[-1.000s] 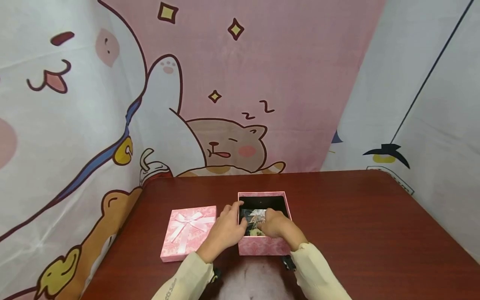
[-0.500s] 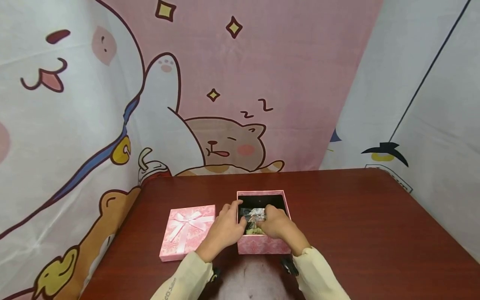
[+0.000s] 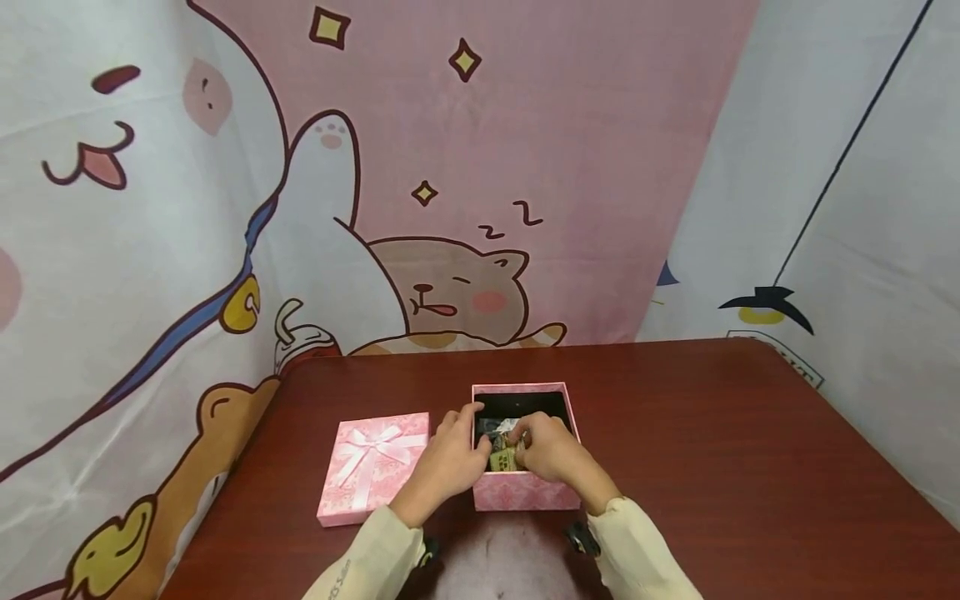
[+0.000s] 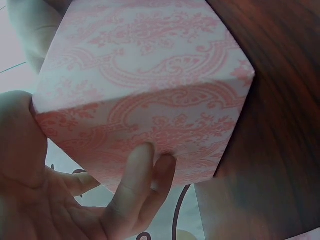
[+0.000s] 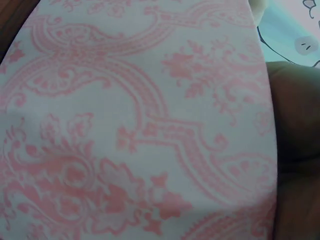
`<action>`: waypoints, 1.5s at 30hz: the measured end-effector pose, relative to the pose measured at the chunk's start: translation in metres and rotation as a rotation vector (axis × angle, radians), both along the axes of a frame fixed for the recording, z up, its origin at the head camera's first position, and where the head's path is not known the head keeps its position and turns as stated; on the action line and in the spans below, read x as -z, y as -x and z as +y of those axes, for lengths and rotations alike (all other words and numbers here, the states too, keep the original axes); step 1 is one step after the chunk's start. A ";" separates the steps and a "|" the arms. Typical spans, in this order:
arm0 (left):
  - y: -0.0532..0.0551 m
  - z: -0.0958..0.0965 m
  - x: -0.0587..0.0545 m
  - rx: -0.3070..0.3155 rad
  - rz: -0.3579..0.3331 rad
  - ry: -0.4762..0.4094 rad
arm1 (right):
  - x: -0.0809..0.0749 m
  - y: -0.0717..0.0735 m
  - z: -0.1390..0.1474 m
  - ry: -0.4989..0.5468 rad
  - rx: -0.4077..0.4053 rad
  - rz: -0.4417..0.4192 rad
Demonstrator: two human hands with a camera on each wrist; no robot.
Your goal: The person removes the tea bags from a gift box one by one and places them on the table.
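Observation:
A pink patterned gift box (image 3: 527, 492) stands uncovered on the table, its inside black. My left hand (image 3: 450, 454) grips the box's left side, thumb over the rim; in the left wrist view its fingers (image 4: 137, 175) press the outer wall. My right hand (image 3: 553, 448) reaches into the box over the front right rim. Its thumb and forefinger curl together and pinch a small packet, mostly hidden by the fingers. Beside them in the box lies a yellow-green packet (image 3: 503, 460) among dark and silvery pieces. The right wrist view shows mainly the box's front wall (image 5: 135, 125).
The matching pink lid (image 3: 375, 462) with a ribbon bow lies left of the box, close to my left forearm. Both stand on a reddish-brown table (image 3: 712, 450). A cartoon-printed cloth (image 3: 585, 167) hangs behind the table.
My right hand's fingers have drawn together inside the box, and the yellow-green packet shows more plainly. The left hand keeps its place on the box's left side.

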State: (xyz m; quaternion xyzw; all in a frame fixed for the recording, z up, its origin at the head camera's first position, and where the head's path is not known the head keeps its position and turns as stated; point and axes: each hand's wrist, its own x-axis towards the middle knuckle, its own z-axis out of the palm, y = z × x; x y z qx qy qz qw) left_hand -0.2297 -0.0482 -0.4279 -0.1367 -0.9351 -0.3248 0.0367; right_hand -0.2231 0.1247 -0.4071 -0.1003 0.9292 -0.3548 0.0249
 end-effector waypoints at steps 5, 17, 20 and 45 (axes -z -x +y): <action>0.000 0.000 0.000 -0.006 -0.001 0.000 | -0.008 0.002 0.005 0.023 -0.005 0.068; 0.000 0.000 0.001 -0.001 0.011 -0.016 | -0.042 0.007 0.047 0.107 -0.015 0.126; 0.000 0.000 0.001 -0.001 0.029 -0.017 | -0.047 0.005 0.058 0.134 -0.013 0.120; 0.000 0.000 0.005 -0.012 0.036 -0.038 | -0.046 -0.005 0.131 0.279 0.103 0.039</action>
